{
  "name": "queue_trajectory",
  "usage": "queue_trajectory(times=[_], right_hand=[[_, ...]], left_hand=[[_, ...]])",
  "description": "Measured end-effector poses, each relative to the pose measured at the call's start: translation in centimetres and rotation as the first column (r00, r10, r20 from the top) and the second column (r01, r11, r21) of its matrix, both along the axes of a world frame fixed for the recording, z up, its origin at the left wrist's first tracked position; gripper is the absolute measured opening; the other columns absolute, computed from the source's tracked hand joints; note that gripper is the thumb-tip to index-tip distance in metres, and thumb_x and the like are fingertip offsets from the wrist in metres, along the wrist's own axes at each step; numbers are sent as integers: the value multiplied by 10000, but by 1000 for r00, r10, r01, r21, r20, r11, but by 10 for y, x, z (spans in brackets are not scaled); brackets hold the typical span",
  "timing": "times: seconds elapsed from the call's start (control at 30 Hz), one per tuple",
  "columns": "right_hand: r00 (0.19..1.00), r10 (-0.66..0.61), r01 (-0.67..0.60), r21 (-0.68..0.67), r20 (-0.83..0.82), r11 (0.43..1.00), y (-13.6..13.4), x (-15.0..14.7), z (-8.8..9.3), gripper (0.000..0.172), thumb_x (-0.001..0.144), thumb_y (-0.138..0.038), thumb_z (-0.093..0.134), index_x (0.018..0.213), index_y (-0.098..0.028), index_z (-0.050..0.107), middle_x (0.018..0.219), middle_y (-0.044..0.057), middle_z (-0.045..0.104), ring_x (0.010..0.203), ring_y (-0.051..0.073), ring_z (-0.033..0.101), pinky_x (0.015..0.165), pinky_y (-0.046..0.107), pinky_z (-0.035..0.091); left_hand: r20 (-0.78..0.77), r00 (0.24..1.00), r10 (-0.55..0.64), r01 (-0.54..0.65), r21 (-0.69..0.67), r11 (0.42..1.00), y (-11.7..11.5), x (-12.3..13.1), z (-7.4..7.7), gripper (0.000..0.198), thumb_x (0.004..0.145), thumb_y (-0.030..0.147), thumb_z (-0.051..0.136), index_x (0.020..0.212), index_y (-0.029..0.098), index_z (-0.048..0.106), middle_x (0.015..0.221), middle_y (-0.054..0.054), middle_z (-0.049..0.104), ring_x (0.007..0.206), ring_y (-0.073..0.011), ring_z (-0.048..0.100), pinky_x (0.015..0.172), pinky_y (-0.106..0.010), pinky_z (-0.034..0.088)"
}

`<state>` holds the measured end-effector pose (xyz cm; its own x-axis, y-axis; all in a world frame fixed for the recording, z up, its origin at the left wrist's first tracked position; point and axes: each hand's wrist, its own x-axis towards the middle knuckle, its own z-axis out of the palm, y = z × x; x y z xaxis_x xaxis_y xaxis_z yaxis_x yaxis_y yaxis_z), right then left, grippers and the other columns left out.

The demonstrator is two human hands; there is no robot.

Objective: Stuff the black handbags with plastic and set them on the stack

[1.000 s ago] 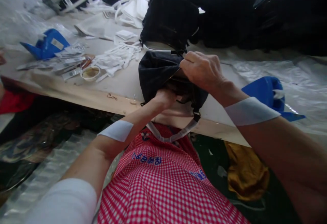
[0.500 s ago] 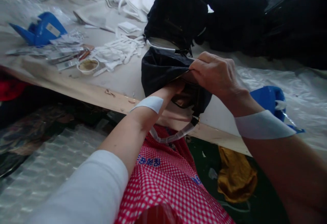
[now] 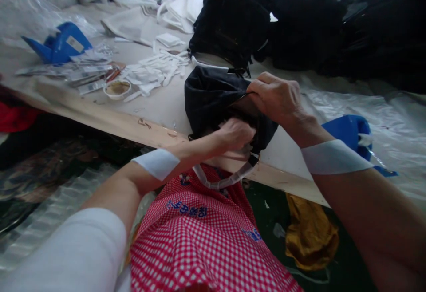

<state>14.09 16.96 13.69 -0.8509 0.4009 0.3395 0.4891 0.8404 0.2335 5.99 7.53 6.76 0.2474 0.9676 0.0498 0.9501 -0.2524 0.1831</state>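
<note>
A small black bag (image 3: 208,99) lies at the near edge of the worktable (image 3: 100,116), its mouth turned towards me. My right hand (image 3: 278,99) pinches the top edge of the bag's opening and holds it up. At the lower rim of the opening my left hand (image 3: 234,134) has its fingers curled; what they grip is hidden. The bag's wrapped handle (image 3: 226,179) hangs in a loop below the table edge, over my red checked apron (image 3: 206,238).
More black bags (image 3: 233,25) are piled behind. White paper strips (image 3: 153,70), a small dish (image 3: 117,88), foil packets and a blue tool (image 3: 60,45) lie to the left; another blue tool (image 3: 349,132) sits on clear plastic sheet at right. A yellow cloth (image 3: 311,234) lies on the floor.
My left hand, which reached deep into the bag half a second ago, has drawn back out to the opening's lower rim. My right hand keeps its hold on the top edge.
</note>
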Motion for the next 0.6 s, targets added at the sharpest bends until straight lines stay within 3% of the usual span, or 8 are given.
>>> queue_trajectory(times=[0.07,0.13,0.23,0.37,0.5,0.6], right_hand=[[1000,9,-8,-16,27,1000,-2,0,-5,315,958,-292,364,1023,-200,658,1045,73,639,800,197,541,578,279,273],[998,13,-11,-33,54,999,-7,-2,-10,332,961,-285,348,1019,-202,664,1047,73,641,791,195,543,572,281,267],[998,11,-8,-42,69,999,-13,-5,-16,340,962,-283,339,1018,-204,665,1044,75,639,787,197,544,566,279,256],[1000,19,-19,-26,6,999,-13,-3,-16,334,962,-255,333,1015,-205,659,1035,80,631,820,205,539,584,280,282],[997,61,-59,61,-36,996,-18,3,-18,305,963,-228,362,958,-198,665,1008,92,619,856,217,526,628,299,319],[991,135,-134,95,-10,986,-40,7,-27,323,981,-214,349,915,-194,664,973,96,620,864,221,528,671,312,356]], left_hand=[[-37,999,-18,20,61,998,-28,16,-13,206,932,97,436,997,117,630,922,-133,667,925,-278,637,796,-378,482],[-13,999,40,-39,94,995,-47,30,-26,223,965,123,387,995,132,609,899,-117,655,888,-269,642,736,-364,490],[107,990,95,-103,73,992,-54,36,-36,168,961,155,436,1029,141,590,953,-100,655,875,-234,645,701,-320,498],[293,942,163,-180,30,983,-40,3,-27,189,935,158,491,1075,109,608,1020,-100,675,925,-190,640,791,-273,502],[140,920,366,-348,-141,927,-20,-46,-10,281,882,40,439,977,73,701,1015,-146,703,927,-219,653,807,-290,503],[158,909,386,-353,-200,914,-5,-66,-4,250,849,35,505,976,61,718,1000,-134,711,914,-220,661,769,-268,506]])
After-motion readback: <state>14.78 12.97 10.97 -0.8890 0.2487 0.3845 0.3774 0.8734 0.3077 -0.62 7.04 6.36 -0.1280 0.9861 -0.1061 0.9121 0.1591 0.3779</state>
